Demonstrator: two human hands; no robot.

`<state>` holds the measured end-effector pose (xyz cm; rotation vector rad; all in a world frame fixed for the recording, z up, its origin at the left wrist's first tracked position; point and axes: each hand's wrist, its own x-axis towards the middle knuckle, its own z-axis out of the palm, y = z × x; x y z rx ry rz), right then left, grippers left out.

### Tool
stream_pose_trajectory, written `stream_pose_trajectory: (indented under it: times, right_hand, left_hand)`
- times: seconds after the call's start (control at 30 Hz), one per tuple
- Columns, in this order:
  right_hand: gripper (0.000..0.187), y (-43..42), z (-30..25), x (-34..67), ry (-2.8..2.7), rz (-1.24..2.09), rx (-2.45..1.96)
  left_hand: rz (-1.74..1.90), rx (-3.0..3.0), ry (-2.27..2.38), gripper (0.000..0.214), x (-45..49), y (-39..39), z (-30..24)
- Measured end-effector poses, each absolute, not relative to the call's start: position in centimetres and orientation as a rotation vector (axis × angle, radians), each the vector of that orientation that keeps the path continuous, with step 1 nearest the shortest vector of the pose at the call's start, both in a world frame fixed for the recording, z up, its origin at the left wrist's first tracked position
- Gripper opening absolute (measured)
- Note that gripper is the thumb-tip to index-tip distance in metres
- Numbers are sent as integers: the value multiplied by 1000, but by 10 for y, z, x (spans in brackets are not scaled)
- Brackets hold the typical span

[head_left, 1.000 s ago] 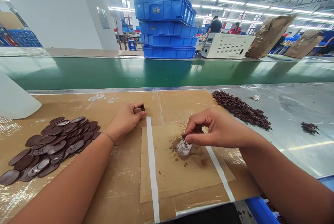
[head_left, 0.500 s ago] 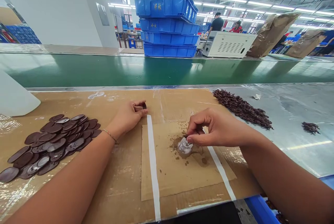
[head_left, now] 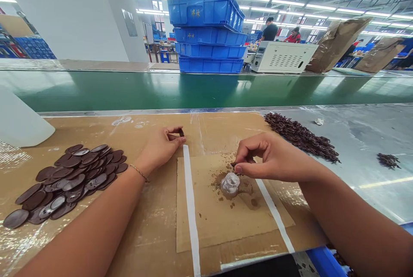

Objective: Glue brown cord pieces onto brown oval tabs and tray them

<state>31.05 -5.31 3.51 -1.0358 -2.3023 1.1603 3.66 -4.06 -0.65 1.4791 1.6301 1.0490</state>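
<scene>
My left hand (head_left: 163,148) is closed in a pinch on a dark brown oval piece (head_left: 181,133), held on edge just past the top of a white tape strip. My right hand (head_left: 266,156) pinches a small dark brown part (head_left: 233,164); most of it is hidden by the fingers. Just below those fingertips, a small clear cup (head_left: 230,183) stands on a cardboard sheet (head_left: 209,225), with wet brown spots around it. To the left of my left forearm lies a heap of flat dark brown oval pieces (head_left: 69,173), some of them shiny.
A long pile of small dark brown parts (head_left: 301,137) lies at the right, with a smaller cluster (head_left: 388,161) farther out. A white container (head_left: 24,118) stands at left. Behind the table runs a green conveyor belt (head_left: 145,92), with stacked blue crates (head_left: 206,36) beyond. Two people work farther back.
My right fingertips have risen slightly from the clear cup's rim, with the small dark part still between them. The piece in my left hand has tipped more upright. The view has shifted slightly.
</scene>
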Motion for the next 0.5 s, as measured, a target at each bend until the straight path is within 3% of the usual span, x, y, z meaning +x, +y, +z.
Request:
stream_pose_trajectory:
  times: [0.5]
  right_hand:
    - [23, -48, 33, 311, -1823, 1393, -831]
  left_hand:
    - [1021, 1159, 751, 35, 98, -83, 3]
